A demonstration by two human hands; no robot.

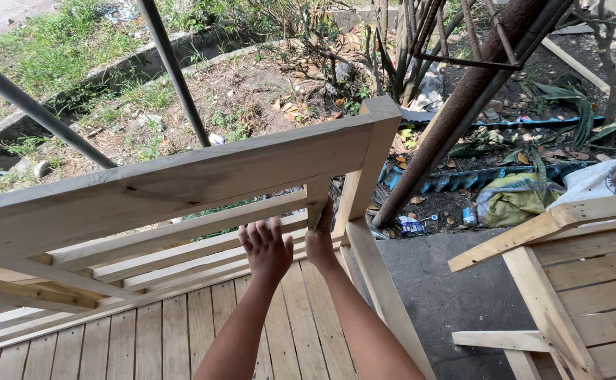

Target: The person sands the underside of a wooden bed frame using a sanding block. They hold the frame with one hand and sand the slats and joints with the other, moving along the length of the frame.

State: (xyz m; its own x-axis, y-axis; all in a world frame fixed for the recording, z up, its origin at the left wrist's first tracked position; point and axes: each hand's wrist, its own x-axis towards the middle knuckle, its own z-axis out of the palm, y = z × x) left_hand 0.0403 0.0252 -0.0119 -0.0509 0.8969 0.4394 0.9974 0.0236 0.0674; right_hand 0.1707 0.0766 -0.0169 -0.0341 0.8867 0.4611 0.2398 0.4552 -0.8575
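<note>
Two bare forearms are reaching up and away from the camera over a slatted deck (181, 331) of pale boards. The left hand (266, 248) is lying open, its fingers (274, 226) spread and pointing at the lower rails, the palm turned down and seemingly pressing or hovering just at a rail (202, 229); whether it is actually touching cannot be told. The right hand (320, 236) is wrapping around a short upright block (316, 197) that is standing between the top beam and the rails, its thumb side showing and its other fingers hidden behind the wood, so they look closed on the block. The block itself is sitting just below the broad top beam (181, 179), near the corner post (371, 162). It is raw sawn timber: judged from its look, stiff, light enough for one hand, rough rather than slippery, likely splintery at the edges, and not fragile. Gripping it around the middle of its length, as the right hand is doing, seems the sound place, keeping skin off the sawn ends. The beam above looks far heavier and would be calling for both hands. To the right another wooden frame (568, 267) is resting on grey concrete (442, 295). Farther off, dark pipes (174, 70) are crossing over bare soil, grass, sacks (519, 197) and leaf litter.
</note>
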